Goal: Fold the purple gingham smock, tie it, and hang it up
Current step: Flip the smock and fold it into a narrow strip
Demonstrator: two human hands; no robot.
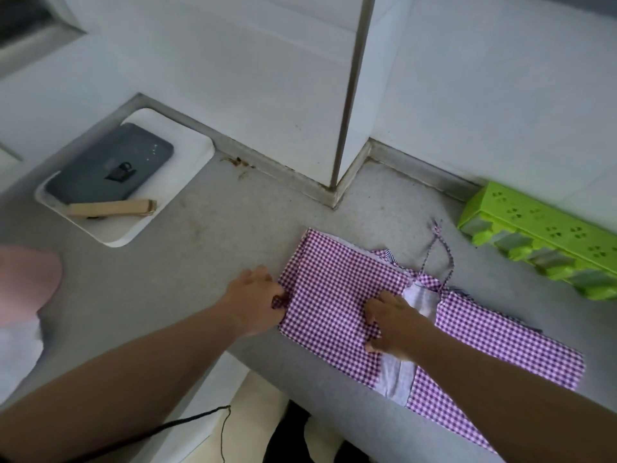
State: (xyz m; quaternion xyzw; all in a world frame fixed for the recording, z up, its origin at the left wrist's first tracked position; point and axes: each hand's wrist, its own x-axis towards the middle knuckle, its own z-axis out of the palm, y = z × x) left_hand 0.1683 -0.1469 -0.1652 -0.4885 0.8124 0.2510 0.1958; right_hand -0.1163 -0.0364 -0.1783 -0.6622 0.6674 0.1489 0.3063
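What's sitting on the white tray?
On the white tray lie a dark grey device and a wooden clip. The tray under the device is hidden.

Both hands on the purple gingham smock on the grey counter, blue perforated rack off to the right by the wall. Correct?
Not quite: the head view shows the perforated rack is green, not blue. The rest holds: left hand and right hand are on the purple gingham smock on the grey counter.
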